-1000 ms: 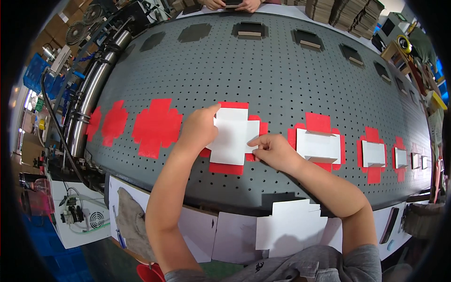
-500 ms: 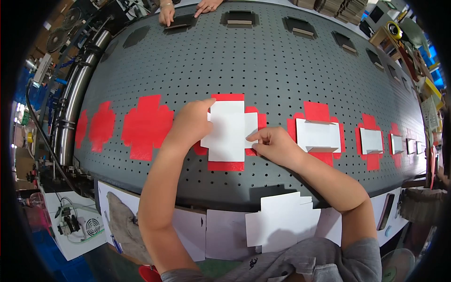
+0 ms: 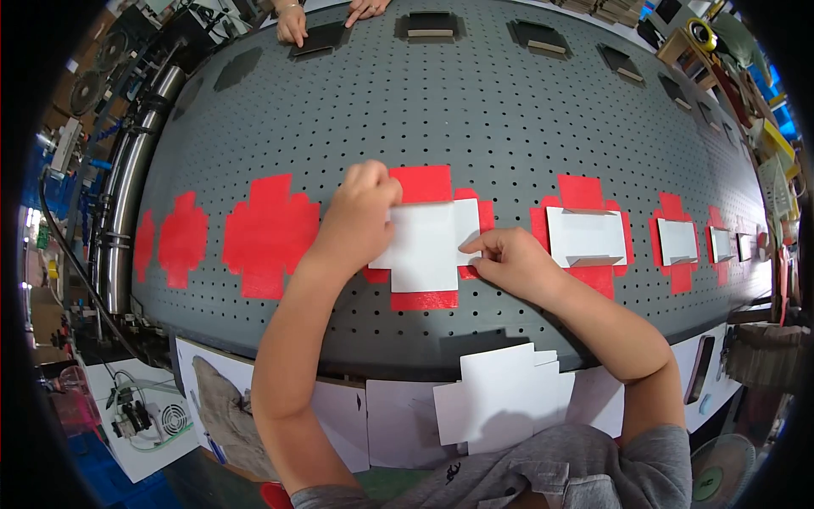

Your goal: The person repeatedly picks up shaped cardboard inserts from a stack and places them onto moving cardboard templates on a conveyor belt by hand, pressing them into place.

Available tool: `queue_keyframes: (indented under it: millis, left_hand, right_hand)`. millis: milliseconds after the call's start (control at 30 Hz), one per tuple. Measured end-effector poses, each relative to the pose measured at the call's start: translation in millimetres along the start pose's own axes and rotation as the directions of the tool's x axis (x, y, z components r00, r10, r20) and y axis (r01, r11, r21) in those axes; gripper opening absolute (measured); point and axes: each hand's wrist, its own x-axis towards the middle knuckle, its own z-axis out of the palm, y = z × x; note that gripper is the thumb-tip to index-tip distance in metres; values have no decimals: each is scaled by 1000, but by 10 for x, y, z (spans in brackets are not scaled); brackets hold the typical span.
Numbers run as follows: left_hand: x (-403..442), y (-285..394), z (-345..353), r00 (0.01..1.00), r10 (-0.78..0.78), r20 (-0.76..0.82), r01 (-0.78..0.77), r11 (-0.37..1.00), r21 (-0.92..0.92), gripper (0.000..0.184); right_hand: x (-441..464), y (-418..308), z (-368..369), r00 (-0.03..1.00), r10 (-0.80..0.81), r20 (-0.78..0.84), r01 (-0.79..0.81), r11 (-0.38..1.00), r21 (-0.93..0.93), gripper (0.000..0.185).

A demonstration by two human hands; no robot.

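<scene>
A cross-shaped white cardboard blank [image 3: 424,250] lies on a red cross-shaped sheet [image 3: 422,184] in front of me. My left hand [image 3: 352,222] is at the blank's far left corner with its fingers curled in at the fold line. The far flap stands up from the panel there, and the red behind it shows. At the blank's right side flap, my right hand [image 3: 515,263] has thumb and forefinger closed together on the flap's edge. My left fingertips are partly hidden.
Flat red sheets [image 3: 271,236] lie to the left on the perforated grey table [image 3: 339,127]. White blanks with raised flaps [image 3: 587,236] sit on red sheets rightward. A stack of white blanks [image 3: 500,399] is near my body. Another person's hands [image 3: 292,24] touch a black piece [image 3: 318,38] across the table.
The blank's far flap has gone from flat to raised, uncovering more red behind it. My left hand has shifted slightly with it. My right hand stays at the right flap.
</scene>
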Motion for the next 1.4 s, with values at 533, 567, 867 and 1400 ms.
queue_keyframes:
  millis: [533, 567, 867, 1400]
  left_hand:
    - [-266, -48, 143, 898, 439, -2, -432, 885, 172, 25]
    - [-391, 123, 11, 918, 397, 4, -397, 918, 25, 27]
    - [-781, -718, -940, 958, -190, -213, 200, 979, 28, 28]
    - [-492, -1492, -837, 892, -379, -248, 418, 899, 130, 26]
  right_hand:
    - [-1063, -137, 110, 884, -468, 18, 463, 879, 111, 17]
    - [-979, -163, 145, 875, -484, 23, 479, 870, 116, 17]
    - [589, -894, 951, 971, -138, 195, 1, 818, 575, 32]
    - [1131, -1124, 1431, 985, -115, 131, 95, 984, 150, 45]
